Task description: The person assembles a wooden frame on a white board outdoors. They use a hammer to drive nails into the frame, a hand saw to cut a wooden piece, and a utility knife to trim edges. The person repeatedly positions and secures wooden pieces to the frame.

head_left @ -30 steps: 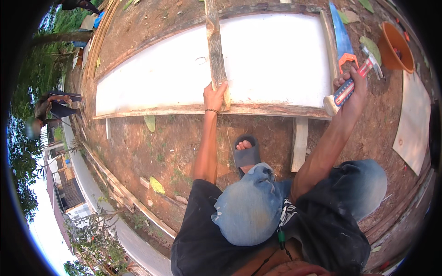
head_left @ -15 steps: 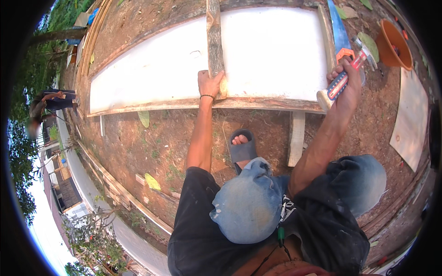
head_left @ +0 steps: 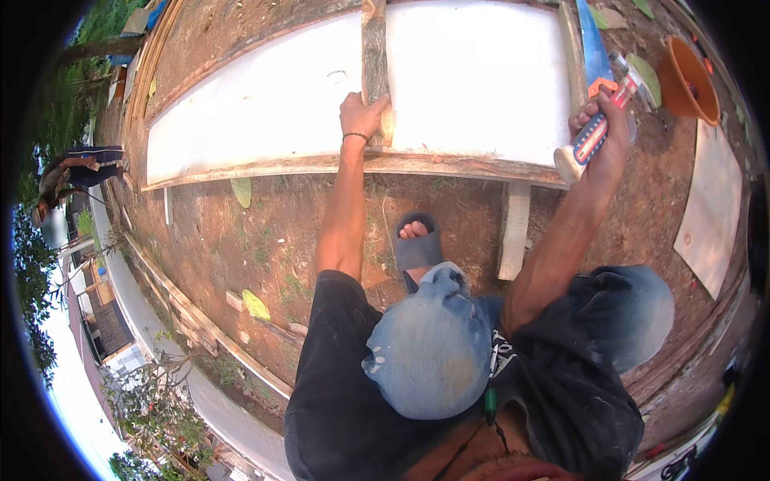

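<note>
Two occupied hands: the left hand point(head_left: 362, 117) grips a wooden strip point(head_left: 374, 56) lying across the white panel point(head_left: 473, 88); the right hand point(head_left: 613, 132) grasps a hammer point(head_left: 592, 138) beside the panel's near right corner. Steadied by one hand, the strip could skew if that grip slackens.

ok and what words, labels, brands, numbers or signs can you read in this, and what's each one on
No text is legible enough to quote.
Hammer in the right hand: stars and a pale panel on the grip; any lettering is too small.
Dark shirt: white print, bunched in folds, unreadable.
Pale item at the lower right rim: dark marks, too blurred.
</note>
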{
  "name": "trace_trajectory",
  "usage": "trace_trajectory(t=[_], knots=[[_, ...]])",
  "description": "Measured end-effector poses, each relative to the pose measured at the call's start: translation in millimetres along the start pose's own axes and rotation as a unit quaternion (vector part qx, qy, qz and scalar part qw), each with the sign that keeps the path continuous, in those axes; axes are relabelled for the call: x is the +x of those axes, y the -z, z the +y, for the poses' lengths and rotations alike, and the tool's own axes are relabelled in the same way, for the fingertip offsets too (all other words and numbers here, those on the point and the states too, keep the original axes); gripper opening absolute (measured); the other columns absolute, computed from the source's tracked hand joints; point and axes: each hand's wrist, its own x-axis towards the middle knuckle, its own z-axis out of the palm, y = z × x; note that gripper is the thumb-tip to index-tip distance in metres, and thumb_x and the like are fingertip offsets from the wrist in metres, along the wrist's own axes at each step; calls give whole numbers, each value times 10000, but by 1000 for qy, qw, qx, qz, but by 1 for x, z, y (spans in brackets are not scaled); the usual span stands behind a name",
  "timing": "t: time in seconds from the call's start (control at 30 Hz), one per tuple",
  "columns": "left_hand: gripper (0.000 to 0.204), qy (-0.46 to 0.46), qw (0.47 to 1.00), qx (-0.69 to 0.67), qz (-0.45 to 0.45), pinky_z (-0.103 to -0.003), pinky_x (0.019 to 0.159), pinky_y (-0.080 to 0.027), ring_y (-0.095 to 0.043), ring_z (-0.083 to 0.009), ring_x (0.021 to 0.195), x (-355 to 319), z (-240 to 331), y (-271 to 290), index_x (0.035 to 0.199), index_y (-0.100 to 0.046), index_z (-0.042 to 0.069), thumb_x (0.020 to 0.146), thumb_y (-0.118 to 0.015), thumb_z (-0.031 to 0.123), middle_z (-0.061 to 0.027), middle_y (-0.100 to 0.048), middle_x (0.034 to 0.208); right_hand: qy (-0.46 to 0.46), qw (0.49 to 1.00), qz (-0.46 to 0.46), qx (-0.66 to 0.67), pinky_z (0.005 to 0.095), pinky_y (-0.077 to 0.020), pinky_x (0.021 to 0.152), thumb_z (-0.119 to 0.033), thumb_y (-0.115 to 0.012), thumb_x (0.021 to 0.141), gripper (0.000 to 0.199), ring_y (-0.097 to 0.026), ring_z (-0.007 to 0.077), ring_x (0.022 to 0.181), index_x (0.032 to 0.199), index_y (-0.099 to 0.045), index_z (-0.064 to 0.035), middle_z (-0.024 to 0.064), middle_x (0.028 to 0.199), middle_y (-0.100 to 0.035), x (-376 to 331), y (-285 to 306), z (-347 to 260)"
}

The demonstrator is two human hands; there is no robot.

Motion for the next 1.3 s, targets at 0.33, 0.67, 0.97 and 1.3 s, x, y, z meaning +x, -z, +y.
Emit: trace_trajectory(t=[0.33, 0.67, 0.97, 1.3], knots=[[576, 1, 998, 33, -56, -420, 706, -563, -708, -299, 709, 2, -7, 5, 839, -688, -95, 780, -783, 469, -216, -713, 745, -18, 1000, -21, 6, 256, -554, 645, -56, -674, 941, 241, -664, 136, 774, 1141, -626, 69, 81, 903, -648, 16, 15, 10], [593, -22, 999, 13, 30, -475, 828, -529, -678, -404, 897, -38, -1, -40, 953, -668, -121, 766, -795, 427, -305, -671, 954, -11, 998, 4, -65, 249, -515, 648, -102, -648, 982, 226, -634, 105, 750, 1165, -630, 30, 61, 909, -644, 8, 10, 1], [503, -45, 998, 21, 50, -508, 912, -480, -608, -437, 1009, -38, -9, -44, 1100, -695, -19, 811, -753, 388, -253, -597, 1046, 26, 998, -59, -2, 271, -512, 617, -225, -681, 1003, 254, -600, 103, 695, 1135, -609, -20, 22, 834, -610, 16, 24, 14], [509, -67, 994, 46, 67, -473, 873, -503, -658, -393, 954, -35, -16, -42, 1039, -699, -79, 828, -790, 376, -264, -648, 1012, 11, 999, -19, -28, 269, -520, 617, -71, -679, 929, 322, -610, 128, 672, 1200, -543, 37, 80, 790, -611, 13, 20, 8]])
